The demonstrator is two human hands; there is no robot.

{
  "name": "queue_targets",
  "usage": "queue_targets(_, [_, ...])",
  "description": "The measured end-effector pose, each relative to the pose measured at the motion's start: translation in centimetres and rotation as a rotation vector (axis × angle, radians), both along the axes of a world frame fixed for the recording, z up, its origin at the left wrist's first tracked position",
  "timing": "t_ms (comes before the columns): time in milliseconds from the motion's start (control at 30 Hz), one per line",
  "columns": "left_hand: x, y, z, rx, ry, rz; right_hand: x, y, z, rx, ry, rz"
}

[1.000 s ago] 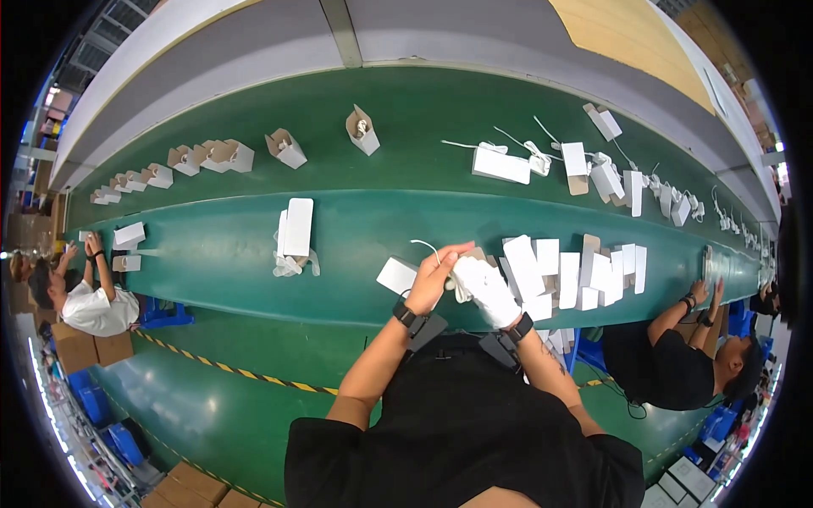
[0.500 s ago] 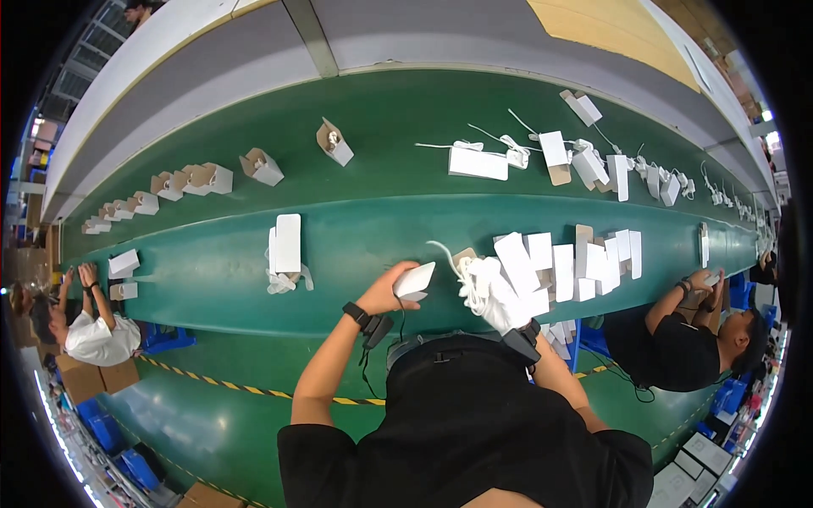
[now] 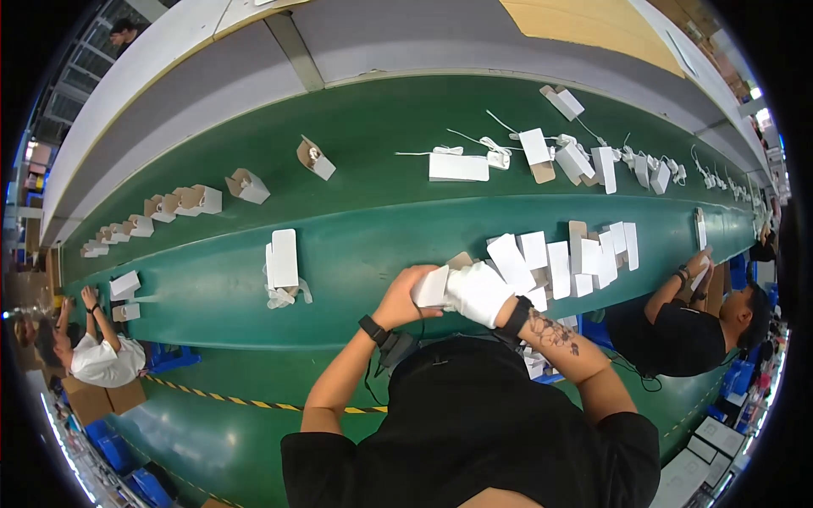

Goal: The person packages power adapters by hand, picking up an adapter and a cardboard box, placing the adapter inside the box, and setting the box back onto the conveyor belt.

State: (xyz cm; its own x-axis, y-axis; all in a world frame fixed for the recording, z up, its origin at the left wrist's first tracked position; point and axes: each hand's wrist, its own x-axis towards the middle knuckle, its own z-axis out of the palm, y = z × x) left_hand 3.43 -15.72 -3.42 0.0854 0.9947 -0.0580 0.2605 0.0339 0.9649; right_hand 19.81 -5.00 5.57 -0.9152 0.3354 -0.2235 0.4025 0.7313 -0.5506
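My left hand grips one end of a small white box just above the near edge of the green conveyor belt. My right hand, in a white glove, is closed on the same box from the right side. Both hands meet in front of my chest. Just right of them lie several flat white boxes in a row on the belt. A white box with a bagged cable rests to the left of my left hand.
Open small cartons ride the far belt at the left, white boxes and cables at the right. A person in black works at my right, a person in white at my left. Blue bins stand on the floor.
The white box has come from my left hand alone into both hands, which have closed together in front of me. The view has shifted slightly left.
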Motion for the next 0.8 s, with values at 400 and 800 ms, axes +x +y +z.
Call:
queue_targets(400, [1.4,1.6,-0.7,0.098,0.081,0.101,-1.3,1.6,-4.3,0.119,-0.178,0.216])
queue_targets(800, [-13.2,12.8,-4.7,0.198,0.101,0.833,4.3,17.6,-10.0,0.343,0.138,-0.738])
